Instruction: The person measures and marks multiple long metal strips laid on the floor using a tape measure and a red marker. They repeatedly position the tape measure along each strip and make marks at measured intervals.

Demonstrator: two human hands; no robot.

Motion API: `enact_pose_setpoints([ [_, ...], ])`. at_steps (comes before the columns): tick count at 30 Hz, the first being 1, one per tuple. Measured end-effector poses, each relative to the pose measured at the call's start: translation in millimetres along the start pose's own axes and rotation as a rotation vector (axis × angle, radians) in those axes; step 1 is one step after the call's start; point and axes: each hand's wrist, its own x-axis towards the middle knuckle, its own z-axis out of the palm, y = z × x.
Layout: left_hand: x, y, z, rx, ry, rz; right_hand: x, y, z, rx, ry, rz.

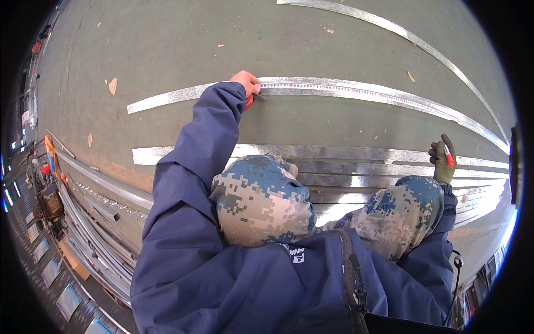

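My left hand [245, 81], bare, is closed around a tape measure [250, 102]; a bit of its red case shows below the fingers. Its pale blade [322, 88] runs out to the right along a long shiny metal strip [167, 99] on the floor. My right hand [443, 166] wears a dark green glove. It grips a slim red-and-white marker-like tool [448, 156], above the right part of the other strips and beside my right knee. The exact kind of this tool is too small to tell.
Several flat metal strips [356, 167] lie side by side under my knees. Another strip [389, 25] curves across the far right of the green floor [167, 44]. Long metal profiles [103, 245] are stacked at the left. Dry leaves [113, 86] are scattered about.
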Motion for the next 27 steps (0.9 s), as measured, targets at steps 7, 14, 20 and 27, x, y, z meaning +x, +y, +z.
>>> enact_pose_setpoints([
  [7,-3.9,2.8,-0.2,0.024,0.030,-0.010,0.4,1.0,0.6,0.010,-0.003,-0.005],
  [14,0.8,-0.8,4.0,0.007,0.025,-0.002,2.4,3.4,-3.0,0.022,-0.014,-0.012],
  [20,5.3,-4.9,5.3,-0.021,0.011,-0.010,1.5,2.1,-1.6,0.002,0.010,-0.011],
  [27,3.0,-2.2,3.7,-0.010,0.003,-0.006,4.2,6.0,-3.9,0.022,0.005,-0.020],
])
